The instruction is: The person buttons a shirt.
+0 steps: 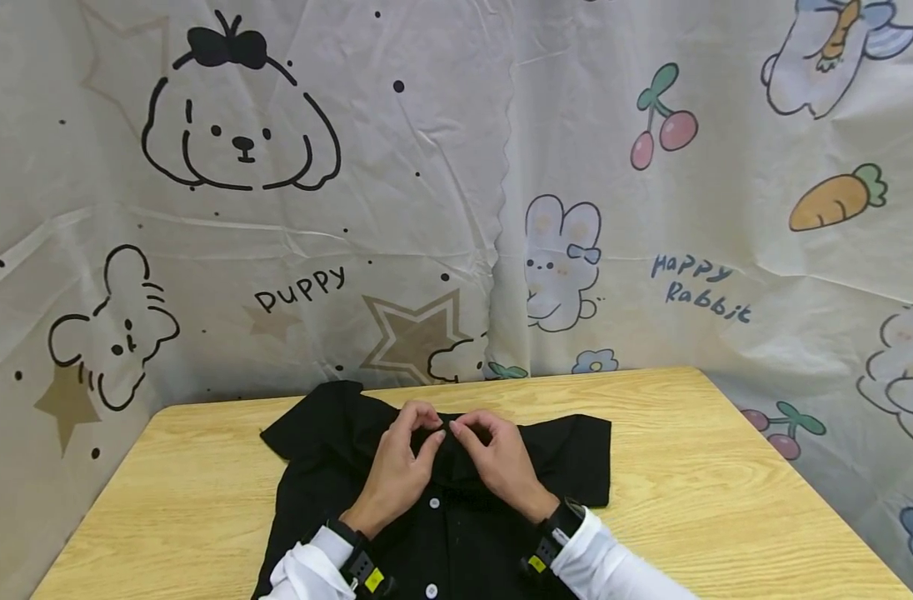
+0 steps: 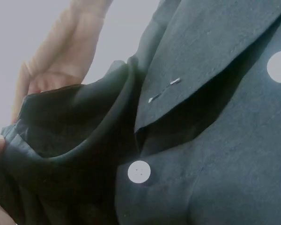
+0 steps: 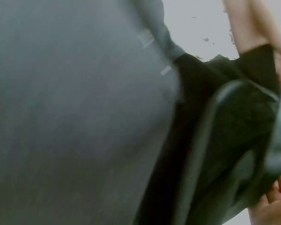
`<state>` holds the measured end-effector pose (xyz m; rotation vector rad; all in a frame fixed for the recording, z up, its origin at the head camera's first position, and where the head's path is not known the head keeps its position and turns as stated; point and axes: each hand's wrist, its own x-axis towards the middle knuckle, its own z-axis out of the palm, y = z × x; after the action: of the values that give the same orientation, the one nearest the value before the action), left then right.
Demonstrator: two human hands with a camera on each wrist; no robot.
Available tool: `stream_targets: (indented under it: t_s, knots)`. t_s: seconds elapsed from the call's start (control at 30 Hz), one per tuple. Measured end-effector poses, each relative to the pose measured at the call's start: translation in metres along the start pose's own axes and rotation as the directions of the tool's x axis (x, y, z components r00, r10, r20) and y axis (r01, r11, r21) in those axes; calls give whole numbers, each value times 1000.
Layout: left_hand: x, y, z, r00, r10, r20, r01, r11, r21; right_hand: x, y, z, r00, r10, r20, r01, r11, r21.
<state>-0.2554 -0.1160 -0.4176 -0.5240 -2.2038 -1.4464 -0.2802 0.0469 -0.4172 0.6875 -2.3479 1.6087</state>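
Inspection: shirt collar held at 2 pinch points, slip risk noted

The black shirt (image 1: 475,542) lies spread, front up, on the wooden table (image 1: 689,467), its collar end toward the far edge. The left hand (image 1: 400,471) pinches cloth at the neckline between thumb and finger. The right hand (image 1: 505,462) does the same just beside it, the 2 sets of fingertips nearly meeting. Exact finger contact on the right cannot be told from its wrist view, which is blurred.

Below the hands, 2 white buttons show in the head view, the upper button (image 1: 434,503) and the lower button (image 1: 431,591). The left wrist view shows a loose flap (image 2: 201,61) bearing 2 white marks, standing partly away from the cloth beneath.

Hazards, in this inspector's judgement: the grip is at the fingertips only, so thin cloth could slip free under an uneven pull. The loose flap could fold under if the neckline is pressed down carelessly. Pulling with 1 hand more than the other could twist the front off line. The left shoulder (image 1: 336,408), near the table's far edge, could bunch if the shirt is pushed forward.
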Motion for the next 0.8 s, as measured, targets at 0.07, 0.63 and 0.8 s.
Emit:
stream_targets:
  t_s: [0.07, 0.63, 0.8]
  knots:
    - [-1, 1, 1, 1000, 0, -6, 1, 1000, 3, -1, 5, 4, 998, -64, -29, 62, 996, -62]
    - [-1, -2, -5, 979, -205, 0, 199, 948, -250, -4, 9, 5, 976, -207, -63, 202, 976, -88]
    - [-1, -5, -13, 968, -217, 128, 245, 927, -284, -4, 11, 2, 981, -189, -51, 184, 979, -83]
